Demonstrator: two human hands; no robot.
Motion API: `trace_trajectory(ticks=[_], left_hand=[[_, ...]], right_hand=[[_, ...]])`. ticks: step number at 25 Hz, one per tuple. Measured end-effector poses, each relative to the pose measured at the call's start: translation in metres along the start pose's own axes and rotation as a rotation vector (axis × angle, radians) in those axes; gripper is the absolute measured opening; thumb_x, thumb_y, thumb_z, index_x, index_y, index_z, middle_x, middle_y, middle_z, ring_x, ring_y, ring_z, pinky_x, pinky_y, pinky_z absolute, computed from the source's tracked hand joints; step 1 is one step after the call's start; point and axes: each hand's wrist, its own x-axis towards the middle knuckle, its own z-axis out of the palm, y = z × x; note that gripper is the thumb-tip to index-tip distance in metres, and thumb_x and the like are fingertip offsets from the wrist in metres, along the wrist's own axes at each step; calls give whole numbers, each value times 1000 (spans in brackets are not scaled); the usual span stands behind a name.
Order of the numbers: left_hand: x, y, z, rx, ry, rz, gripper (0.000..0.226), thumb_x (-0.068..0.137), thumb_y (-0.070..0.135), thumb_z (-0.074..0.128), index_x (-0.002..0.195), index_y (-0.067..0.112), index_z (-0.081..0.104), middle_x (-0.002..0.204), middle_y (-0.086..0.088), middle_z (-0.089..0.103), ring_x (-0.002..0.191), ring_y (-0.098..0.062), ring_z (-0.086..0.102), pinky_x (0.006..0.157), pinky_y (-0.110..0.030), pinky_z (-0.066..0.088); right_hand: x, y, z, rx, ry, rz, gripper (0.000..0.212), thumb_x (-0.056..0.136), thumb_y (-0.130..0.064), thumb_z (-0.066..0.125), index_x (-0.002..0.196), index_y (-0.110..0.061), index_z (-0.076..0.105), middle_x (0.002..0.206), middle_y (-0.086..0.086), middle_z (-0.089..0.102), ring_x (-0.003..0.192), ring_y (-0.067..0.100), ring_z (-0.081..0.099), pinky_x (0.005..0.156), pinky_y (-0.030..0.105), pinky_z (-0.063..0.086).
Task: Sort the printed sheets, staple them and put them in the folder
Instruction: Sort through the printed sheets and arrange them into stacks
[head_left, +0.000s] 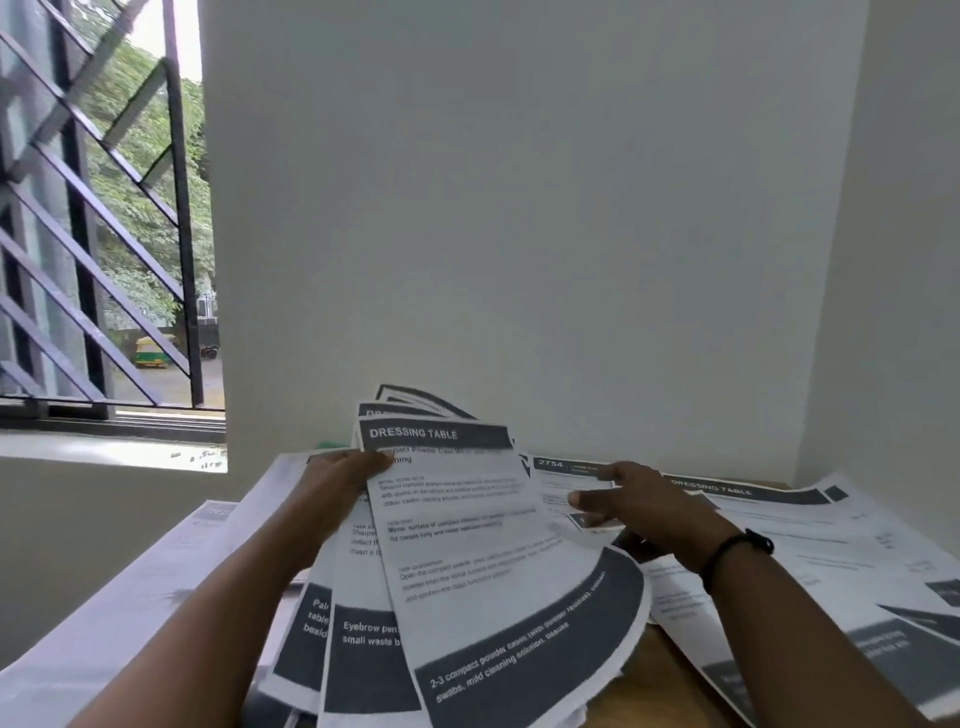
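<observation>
2 hands worked: my left hand (343, 480) gripped fanned sheets (467, 561), right hand (639, 506) open; a loose grip could spill them.

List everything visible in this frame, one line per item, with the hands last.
Fanned white printed sheets with dark grey bands: several, exact count unclear, held up at centre.
Loose white printed sheets: several, lying on the table at right.
White paper stack: count unclear, at left.
Brown wooden table: one, under the papers.
Window with dark metal grille: one, upper left.
White wall: behind.
Black wristband: one, right wrist.
Left hand: grips the fan.
Right hand: reaches over the loose sheets.
</observation>
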Motion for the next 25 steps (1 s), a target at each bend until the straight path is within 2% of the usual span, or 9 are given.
trace_trajectory(ticks=[5,8,10,12,15,18,21,23,25], left_hand=[[-3,-5,7,-10,-59,-28,23,95,20,57,95,-3,62,74,-15,74,56,-26,70,45,-28,54],[-5,-6,7,-101,-70,27,20,93,19,58,95,-1,62,81,-20,73,60,-31,71,48,-32,57],[-6,-5,7,-205,-88,71,12,88,13,62,93,2,63,84,-22,73,63,-33,71,50,-35,58],[-6,-5,8,-275,-115,109,23,74,10,76,93,4,65,89,-24,72,66,-34,71,52,-37,59],[-2,-9,9,-321,-137,139,46,56,13,83,97,5,65,98,-27,70,72,-37,72,56,-41,59],[1,-14,10,-374,-118,207,51,56,21,90,99,14,63,104,-23,70,78,-37,71,59,-45,61],[2,-10,13,-391,-121,294,83,34,43,96,107,24,61,102,-15,71,82,-37,72,58,-44,60],[1,-7,15,-362,-122,282,73,54,36,91,117,22,56,102,-15,71,83,-37,71,59,-44,60],[1,-6,17,-273,-107,141,42,77,22,73,116,14,58,99,-16,73,81,-36,72,63,-45,61]], right_hand=[[11,16,14,-152,101,12,71,84,-50,65,135,-10,36,85,3,58,48,10,45,44,18,38],[9,16,29,-85,-46,44,52,84,-58,61,92,-8,51,63,3,51,35,13,43,41,19,36],[3,10,29,-41,-79,32,58,84,-60,60,57,-9,49,43,5,43,29,15,36,39,16,29],[2,9,25,-34,-76,26,64,79,-64,63,45,-14,42,38,4,36,30,14,29,40,16,22],[4,11,21,26,-111,-24,61,69,-69,69,63,-10,57,47,4,47,37,14,38,45,18,28],[13,14,28,326,-229,-149,68,62,-60,79,101,-4,72,98,11,74,88,24,70,88,34,51],[14,9,29,579,-342,-238,51,81,-37,71,119,-3,66,119,17,67,111,35,64,102,51,45],[15,10,28,635,-409,-208,44,89,-34,66,124,-7,63,124,12,65,115,28,62,99,42,49],[18,15,29,670,-475,-94,45,88,-35,66,126,-9,62,126,8,65,117,24,61,100,38,47]])
